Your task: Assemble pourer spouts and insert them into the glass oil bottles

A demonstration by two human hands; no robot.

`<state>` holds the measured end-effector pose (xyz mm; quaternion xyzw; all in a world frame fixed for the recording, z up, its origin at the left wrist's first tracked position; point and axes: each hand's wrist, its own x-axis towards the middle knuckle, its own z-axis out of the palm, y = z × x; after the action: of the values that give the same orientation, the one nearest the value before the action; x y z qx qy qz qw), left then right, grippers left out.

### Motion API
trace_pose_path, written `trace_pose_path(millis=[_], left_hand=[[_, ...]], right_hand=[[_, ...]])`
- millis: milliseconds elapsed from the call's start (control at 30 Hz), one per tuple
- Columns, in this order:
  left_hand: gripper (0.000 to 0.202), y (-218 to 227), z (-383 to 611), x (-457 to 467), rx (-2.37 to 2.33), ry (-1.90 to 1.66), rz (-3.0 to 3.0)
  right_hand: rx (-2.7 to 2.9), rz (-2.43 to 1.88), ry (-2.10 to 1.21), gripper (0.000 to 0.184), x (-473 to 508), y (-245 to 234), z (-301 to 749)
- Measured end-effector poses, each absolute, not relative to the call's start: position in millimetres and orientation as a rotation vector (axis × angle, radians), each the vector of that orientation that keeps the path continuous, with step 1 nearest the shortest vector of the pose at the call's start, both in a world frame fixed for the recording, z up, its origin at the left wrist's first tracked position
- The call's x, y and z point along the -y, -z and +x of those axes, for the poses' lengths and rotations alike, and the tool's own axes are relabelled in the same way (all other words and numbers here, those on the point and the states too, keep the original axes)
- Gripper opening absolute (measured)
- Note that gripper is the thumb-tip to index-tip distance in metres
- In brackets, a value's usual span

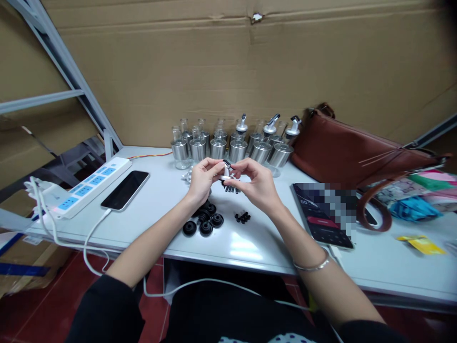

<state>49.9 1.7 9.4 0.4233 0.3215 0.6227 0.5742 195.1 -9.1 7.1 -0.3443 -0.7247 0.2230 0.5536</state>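
Note:
Over the middle of the table, my left hand (202, 181) and my right hand (257, 185) meet around a silver pourer spout (226, 172) with a black tip. The left fingers pinch its left side; the right thumb and fingers grip its base and the black flap at the top. Below my left hand lie several round black stoppers (206, 227). Small black caps (243, 217) are heaped under my right hand. Behind them, partly hidden by my hands, are black strip-like pieces (232, 189). Glass bottles with steel sleeves (197, 150) stand at the back, and some carry spouts (272, 125).
A power strip (94, 186) and a charging phone (125, 190) lie at left. To the right are a brown leather bag (352, 150), a tablet (323, 219), a roll of brown tape (374, 214) and a yellow packet (421, 245). A cardboard wall (171, 66) rises behind.

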Motion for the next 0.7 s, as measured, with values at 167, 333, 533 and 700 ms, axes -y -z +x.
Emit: trace_pose_path(millis=[167, 333, 533, 700], left_hand=[[0.026, -10.0, 49.6, -2.4, -0.755, -1.456, 0.965], [0.022, -9.5, 49.6, -3.4, -0.736, -1.479, 1.078], [0.018, -6.0, 50.5, -4.3, -0.754, -1.463, 1.057], [0.019, -5.2, 49.9, -4.4, -0.803, -1.420, 1.011]], right_hand=[[1.766, -0.785, -0.384, 0.021, 12.6, -7.8, 193.1], [1.863, -0.722, -0.255, 0.019, 17.7, -7.4, 186.9], [1.902, -0.804, -0.238, 0.015, 12.2, -4.9, 191.9], [1.945, -0.830, -0.236, 0.013, 11.8, -5.6, 193.0]])
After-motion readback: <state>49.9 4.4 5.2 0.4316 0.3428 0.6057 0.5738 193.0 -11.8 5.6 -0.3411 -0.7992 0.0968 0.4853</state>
